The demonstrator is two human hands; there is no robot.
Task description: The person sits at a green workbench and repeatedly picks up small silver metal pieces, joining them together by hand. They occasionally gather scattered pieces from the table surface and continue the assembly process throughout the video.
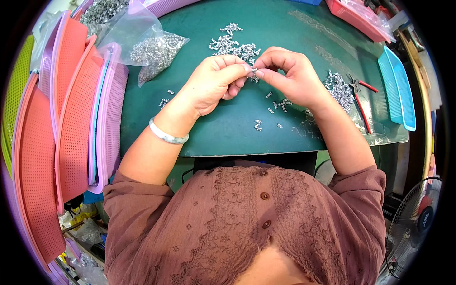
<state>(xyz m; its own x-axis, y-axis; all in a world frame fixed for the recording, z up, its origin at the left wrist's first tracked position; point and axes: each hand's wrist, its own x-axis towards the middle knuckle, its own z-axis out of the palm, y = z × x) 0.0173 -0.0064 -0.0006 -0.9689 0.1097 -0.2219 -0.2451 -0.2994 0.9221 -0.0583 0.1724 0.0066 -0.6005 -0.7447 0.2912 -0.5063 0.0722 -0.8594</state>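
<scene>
Between my two hands, over the green table mat, is a small silvery metal part [254, 71]. The thumb and index finger of my left hand [213, 80] pinch it from one side, its other fingers curled in. From the opposite side my right hand [292, 76] pinches it with thumb and fingertips. Just beyond my hands lies a loose pile of similar metal parts [225, 45]. Several more metal parts [284, 104] are scattered nearer to me. To the right is a bigger heap of metal parts [339, 90], beside red-handled pliers [362, 102].
Stacked perforated plastic baskets [76, 128] in coral, purple and green crowd the left edge. A clear plastic bag [159, 52] full of metal parts lies at the back left. A blue basket [398, 90] sits at the right, a pink basket [358, 21] behind it. A fan [413, 223] stands lower right.
</scene>
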